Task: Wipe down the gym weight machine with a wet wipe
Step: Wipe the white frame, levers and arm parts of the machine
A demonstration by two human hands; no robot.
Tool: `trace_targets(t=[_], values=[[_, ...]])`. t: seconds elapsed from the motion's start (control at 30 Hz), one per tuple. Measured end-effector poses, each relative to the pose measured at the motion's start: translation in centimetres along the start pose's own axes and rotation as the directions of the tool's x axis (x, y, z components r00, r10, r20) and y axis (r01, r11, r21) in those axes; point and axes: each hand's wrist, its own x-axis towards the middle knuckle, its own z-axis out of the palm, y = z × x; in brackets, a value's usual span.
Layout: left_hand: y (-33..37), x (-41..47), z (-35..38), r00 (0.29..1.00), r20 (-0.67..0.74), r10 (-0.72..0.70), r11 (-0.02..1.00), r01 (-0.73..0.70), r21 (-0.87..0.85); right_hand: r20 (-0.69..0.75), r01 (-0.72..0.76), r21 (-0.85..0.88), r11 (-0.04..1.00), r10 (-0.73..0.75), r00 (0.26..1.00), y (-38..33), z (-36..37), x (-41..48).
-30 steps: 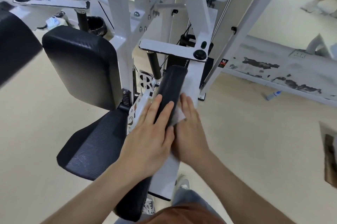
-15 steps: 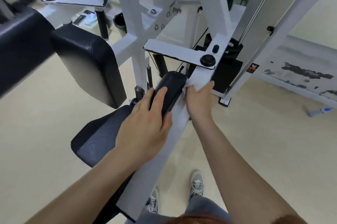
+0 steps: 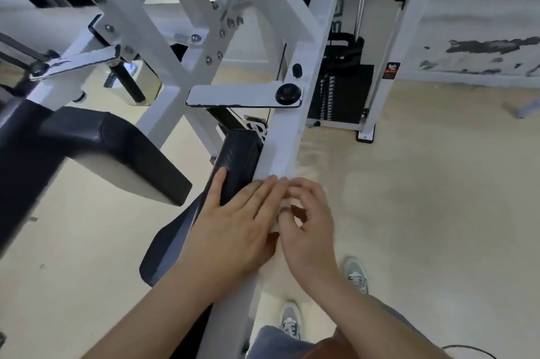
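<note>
Back down the weight machine (image 3: 163, 46) beam (image 3: 285, 136) since 0.5 s ago, our right hand (image 3: 309, 230) curls its fingers round the wet wipe (image 3: 295, 220) to scrub the edge, while our left hand (image 3: 233, 230), fingers straight, braces on the black pad (image 3: 239, 154).

Bright, even indoor light; shadows soft. Motion blur smears right hand (image 3: 309, 230), wet wipe (image 3: 295, 220) it pinches, floor (image 3: 327, 160) just beyond. Wide-angle bending toward edges.

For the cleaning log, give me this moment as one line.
task: machine wipe-down | left hand: flat on black pad | right hand: fingers curled beside white bar | wipe: not clearly visible
</note>
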Motion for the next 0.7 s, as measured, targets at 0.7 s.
trace_targets(t=[0.7], values=[[-2.4, -5.3, 1.3, 0.956, -0.292, -0.014, 0.842, -0.147, -0.519, -0.119, -0.315, -0.274, 0.909, 0.293, 0.949, 1.1, 6.2, -8.9]])
